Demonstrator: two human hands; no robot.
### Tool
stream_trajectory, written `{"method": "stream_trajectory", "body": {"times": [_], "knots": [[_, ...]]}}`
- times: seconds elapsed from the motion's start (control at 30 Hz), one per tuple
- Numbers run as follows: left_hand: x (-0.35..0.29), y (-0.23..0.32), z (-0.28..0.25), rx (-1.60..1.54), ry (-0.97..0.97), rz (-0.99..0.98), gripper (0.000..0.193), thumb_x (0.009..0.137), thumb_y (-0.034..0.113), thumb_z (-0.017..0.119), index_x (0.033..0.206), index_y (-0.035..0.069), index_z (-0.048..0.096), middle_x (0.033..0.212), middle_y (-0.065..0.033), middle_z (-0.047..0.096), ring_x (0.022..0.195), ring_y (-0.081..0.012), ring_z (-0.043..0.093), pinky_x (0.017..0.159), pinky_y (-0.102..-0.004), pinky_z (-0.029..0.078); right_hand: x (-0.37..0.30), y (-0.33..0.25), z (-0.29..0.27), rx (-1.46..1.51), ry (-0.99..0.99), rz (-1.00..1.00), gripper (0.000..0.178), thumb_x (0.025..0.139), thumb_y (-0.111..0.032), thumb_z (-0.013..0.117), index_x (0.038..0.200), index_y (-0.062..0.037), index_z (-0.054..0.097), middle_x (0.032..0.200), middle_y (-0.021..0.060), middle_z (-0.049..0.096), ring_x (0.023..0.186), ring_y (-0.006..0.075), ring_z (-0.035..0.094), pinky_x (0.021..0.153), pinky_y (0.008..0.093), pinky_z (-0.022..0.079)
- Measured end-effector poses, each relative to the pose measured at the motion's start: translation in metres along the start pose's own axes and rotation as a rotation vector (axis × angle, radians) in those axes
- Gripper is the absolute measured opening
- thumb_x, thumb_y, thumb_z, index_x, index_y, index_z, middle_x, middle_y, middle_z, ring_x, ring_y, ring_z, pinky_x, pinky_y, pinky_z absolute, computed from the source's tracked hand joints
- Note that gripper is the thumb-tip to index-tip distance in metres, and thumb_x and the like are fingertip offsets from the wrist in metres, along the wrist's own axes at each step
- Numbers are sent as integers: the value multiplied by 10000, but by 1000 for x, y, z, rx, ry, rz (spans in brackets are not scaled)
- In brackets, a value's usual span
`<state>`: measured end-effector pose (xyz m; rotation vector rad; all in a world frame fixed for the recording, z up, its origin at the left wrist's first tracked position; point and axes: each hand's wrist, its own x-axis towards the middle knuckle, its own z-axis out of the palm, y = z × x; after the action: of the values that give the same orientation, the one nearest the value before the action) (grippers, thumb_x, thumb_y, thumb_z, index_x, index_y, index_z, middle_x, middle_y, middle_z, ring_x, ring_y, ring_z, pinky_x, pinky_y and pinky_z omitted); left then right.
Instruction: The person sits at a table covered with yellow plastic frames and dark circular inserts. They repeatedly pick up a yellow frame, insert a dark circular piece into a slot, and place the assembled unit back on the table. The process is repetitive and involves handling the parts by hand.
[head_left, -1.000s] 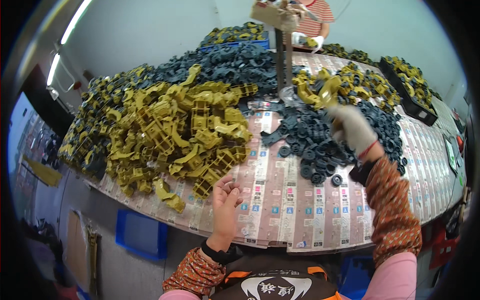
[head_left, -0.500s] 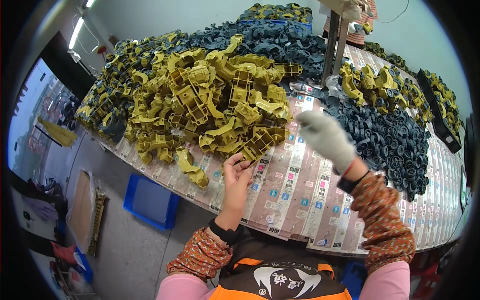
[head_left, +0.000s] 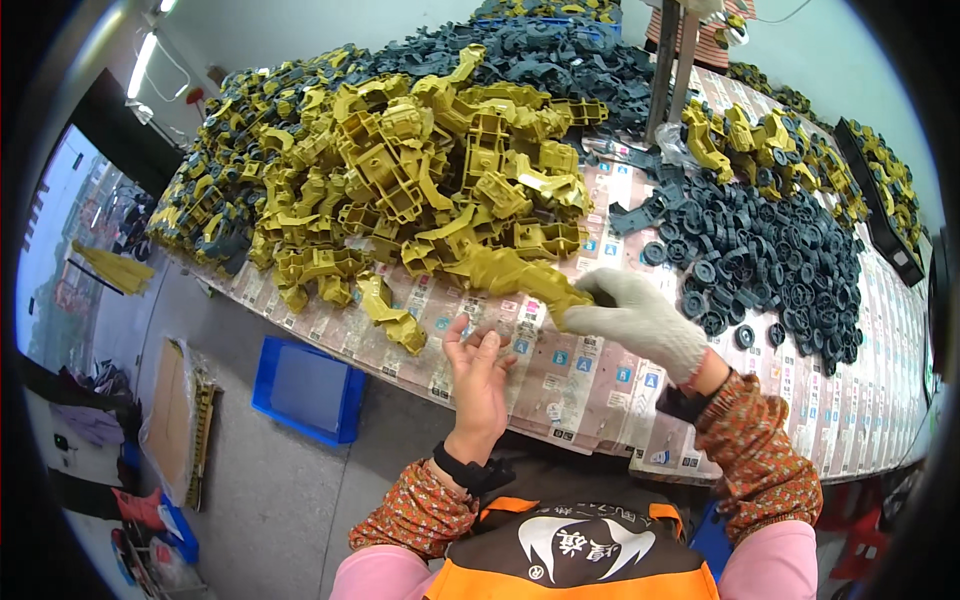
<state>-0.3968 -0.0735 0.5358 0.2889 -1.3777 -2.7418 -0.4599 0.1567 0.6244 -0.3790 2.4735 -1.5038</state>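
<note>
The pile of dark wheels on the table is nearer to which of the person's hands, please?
Right. The gloved right hand, holding a yellow part, is just left of the pile of dark wheels; the bare left hand is farther left.

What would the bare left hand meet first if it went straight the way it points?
Probably the yellow part gripped by the gloved right hand, just beyond the left hand, though differing heights could let it pass.

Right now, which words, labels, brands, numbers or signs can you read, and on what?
I don't copy print or brands; only where it stands:
Apron: white emblem with large, legible characters; smaller lettering above too small.
Table covering: coloured squares with legible single letters; fine print too small.
Yellow parts: none readable.
</note>
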Motion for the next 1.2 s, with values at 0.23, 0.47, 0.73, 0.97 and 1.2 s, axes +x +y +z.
{"method": "stream_trajectory", "body": {"times": [0.23,0.47,0.73,0.97,1.2], "knots": [[-17,6,61,-234,-373,-352,560,1051,352,697,1504,138,448,1304,-112,648,1171,-260,666,1096,-484,539,-103,38,0,662,-251,434,518,1046,-455,644,1295,-5,706,1108,97,770,943,202,738,814,355,604],[-21,1,62,-50,-243,-397,419,1063,458,656,1263,95,600,1039,-31,685,877,-144,705,782,-330,627,-42,77,-65,-705,508,-149,148,968,-156,612,1026,-52,699,989,158,725,932,355,719,847,458,578],[-33,0,59,-20,-235,-389,400,1053,353,704,1332,103,565,1091,-43,674,912,-151,706,787,-336,628,34,74,-68,-1180,175,-153,187,919,-95,649,1093,-103,719,1123,70,737,1101,274,697,931,411,586],[-34,-4,49,-4,-330,-413,455,1064,400,675,1373,108,514,1112,-59,660,968,-173,708,795,-352,642,-26,46,-51,-584,190,-84,304,926,-174,698,1188,-20,692,1132,152,752,1054,304,724,913,390,584],[-42,-20,57,70,-506,-465,590,1056,445,671,1471,105,427,1215,-69,651,1056,-175,700,860,-343,629,-117,30,-2,599,113,141,436,1038,-124,647,1436,23,546,1227,105,661,1007,162,689,861,317,602]]}}
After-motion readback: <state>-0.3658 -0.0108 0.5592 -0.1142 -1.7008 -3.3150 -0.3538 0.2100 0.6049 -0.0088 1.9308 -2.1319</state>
